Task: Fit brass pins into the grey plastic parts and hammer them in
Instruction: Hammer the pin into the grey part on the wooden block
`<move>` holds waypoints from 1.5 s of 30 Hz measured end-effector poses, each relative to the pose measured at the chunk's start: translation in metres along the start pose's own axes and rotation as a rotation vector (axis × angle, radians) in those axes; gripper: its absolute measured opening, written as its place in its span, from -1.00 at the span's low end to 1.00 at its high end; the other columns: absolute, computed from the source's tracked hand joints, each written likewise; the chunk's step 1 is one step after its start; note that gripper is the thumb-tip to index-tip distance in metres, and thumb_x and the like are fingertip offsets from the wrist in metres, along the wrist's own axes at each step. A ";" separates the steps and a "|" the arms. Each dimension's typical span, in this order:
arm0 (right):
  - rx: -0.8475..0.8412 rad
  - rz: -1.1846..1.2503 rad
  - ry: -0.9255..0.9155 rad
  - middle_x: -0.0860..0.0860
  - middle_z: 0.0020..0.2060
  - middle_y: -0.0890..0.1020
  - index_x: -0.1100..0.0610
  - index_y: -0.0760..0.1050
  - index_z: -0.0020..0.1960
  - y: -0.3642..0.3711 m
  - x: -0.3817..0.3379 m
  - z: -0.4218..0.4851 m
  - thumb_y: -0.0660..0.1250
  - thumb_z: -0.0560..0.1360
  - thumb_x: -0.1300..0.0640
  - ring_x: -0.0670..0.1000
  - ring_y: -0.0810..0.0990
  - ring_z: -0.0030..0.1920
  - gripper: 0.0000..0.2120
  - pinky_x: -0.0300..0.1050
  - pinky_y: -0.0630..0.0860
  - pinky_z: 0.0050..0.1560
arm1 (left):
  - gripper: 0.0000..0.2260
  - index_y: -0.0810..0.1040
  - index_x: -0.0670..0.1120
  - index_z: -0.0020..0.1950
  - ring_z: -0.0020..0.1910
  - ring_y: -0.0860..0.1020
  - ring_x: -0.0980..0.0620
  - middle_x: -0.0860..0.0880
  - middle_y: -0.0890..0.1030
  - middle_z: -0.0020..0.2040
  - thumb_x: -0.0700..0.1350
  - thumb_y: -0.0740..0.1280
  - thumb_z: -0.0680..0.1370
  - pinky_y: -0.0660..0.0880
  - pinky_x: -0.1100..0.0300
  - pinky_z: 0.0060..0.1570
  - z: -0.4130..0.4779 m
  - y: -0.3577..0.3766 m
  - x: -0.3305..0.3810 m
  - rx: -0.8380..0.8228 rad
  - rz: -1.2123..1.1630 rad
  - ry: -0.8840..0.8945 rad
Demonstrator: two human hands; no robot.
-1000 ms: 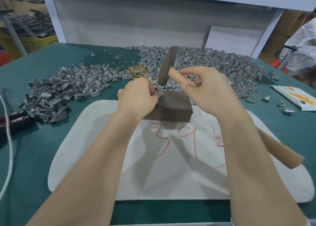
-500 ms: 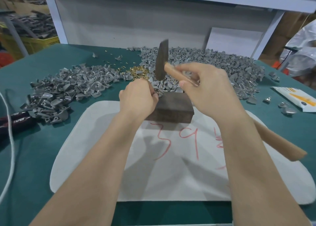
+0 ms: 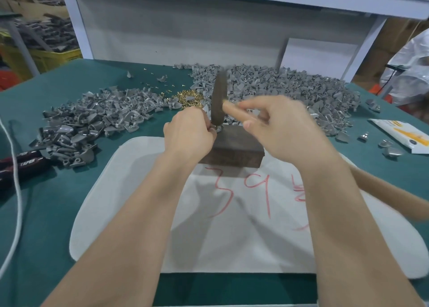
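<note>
Grey plastic part (image 3: 217, 128), small and curved, sits at the top left edge of a dark rectangular wooden block (image 3: 234, 148), pinched in the curled fingertips of the left hand (image 3: 188, 132). A white rounded sheet with red handwritten marks (image 3: 139, 190) reaches from near the table's front edge to beneath the block. Both forearms cross it, with bare sheet between them and on either side. The right hand (image 3: 285, 130), blurred, is curled round the pale wooden handle of a hammer with a dark metal head (image 3: 218, 100). The head stands nearly upright, its lower face at the held part; blur hides whether they touch. The handle's butt juts out past the right forearm. On the green table covering (image 3: 46, 213), a heap of like grey parts (image 3: 92, 118) lies left of the block, and a larger heap (image 3: 290, 83) lies behind it. A small pile of brass pins (image 3: 189, 97) sits between them, with stray pins scattered beyond. At the left edge lie red-and-black tool handles (image 3: 25, 165) and a white cord (image 3: 16, 190); at the right, a white-and-yellow packet (image 3: 399, 134). A grey back panel in a white frame (image 3: 185, 28) closes the bench, with a yellow crate (image 3: 46, 58) beyond on the left.
</note>
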State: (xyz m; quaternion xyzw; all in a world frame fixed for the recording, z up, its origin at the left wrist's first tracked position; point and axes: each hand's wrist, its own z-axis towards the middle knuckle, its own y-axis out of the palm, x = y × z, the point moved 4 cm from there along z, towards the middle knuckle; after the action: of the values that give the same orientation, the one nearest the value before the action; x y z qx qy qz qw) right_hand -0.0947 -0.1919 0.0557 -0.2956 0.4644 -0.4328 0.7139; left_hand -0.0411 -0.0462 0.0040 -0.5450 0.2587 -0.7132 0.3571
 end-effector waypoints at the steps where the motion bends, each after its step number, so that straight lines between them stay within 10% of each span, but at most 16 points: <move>1: -0.053 -0.015 0.004 -0.14 -0.35 0.42 -0.20 0.49 0.23 0.003 0.000 0.000 0.28 0.52 0.07 0.01 0.46 -0.15 -0.68 -0.15 0.41 -0.11 | -0.88 0.62 -0.13 -0.06 0.05 0.55 -0.19 -0.11 0.64 -0.06 -0.11 0.34 0.50 0.47 -0.02 0.11 0.000 0.000 0.000 -0.005 -0.002 -0.003; 16: 0.096 0.067 0.032 -0.21 0.21 0.56 -0.19 0.50 0.24 0.013 0.003 0.003 0.17 0.54 0.23 -0.03 0.53 0.17 -0.58 -0.17 0.43 0.12 | -0.89 0.61 -0.16 -0.12 0.00 0.56 -0.19 -0.13 0.63 -0.10 -0.14 0.34 0.49 0.50 -0.02 0.07 -0.001 -0.001 0.001 -0.041 -0.018 0.024; 24: 0.016 0.028 0.139 0.04 0.16 0.59 -0.05 0.64 -0.05 0.034 0.013 0.012 0.32 0.47 0.08 0.11 0.58 0.09 -0.87 0.01 0.51 0.09 | -0.89 0.47 0.04 -0.19 0.03 0.54 -0.09 0.06 0.51 -0.22 -0.10 0.35 0.52 0.46 -0.02 0.16 -0.003 0.004 0.012 -0.181 -0.041 0.112; 45: 0.010 -0.132 0.170 0.10 0.14 0.54 -0.07 0.51 0.26 0.054 0.008 0.015 0.21 0.56 0.04 0.20 0.56 0.07 -0.71 -0.02 0.45 -0.05 | -0.96 0.54 -0.02 -0.14 0.02 0.55 -0.14 -0.04 0.59 -0.13 -0.08 0.35 0.51 0.47 -0.04 0.12 -0.005 0.007 0.015 -0.178 -0.052 0.146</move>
State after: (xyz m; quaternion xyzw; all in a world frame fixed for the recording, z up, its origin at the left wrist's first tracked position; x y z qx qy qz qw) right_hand -0.0608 -0.1747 0.0133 -0.2839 0.5007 -0.5047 0.6434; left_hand -0.0463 -0.0625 0.0061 -0.5278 0.3318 -0.7342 0.2688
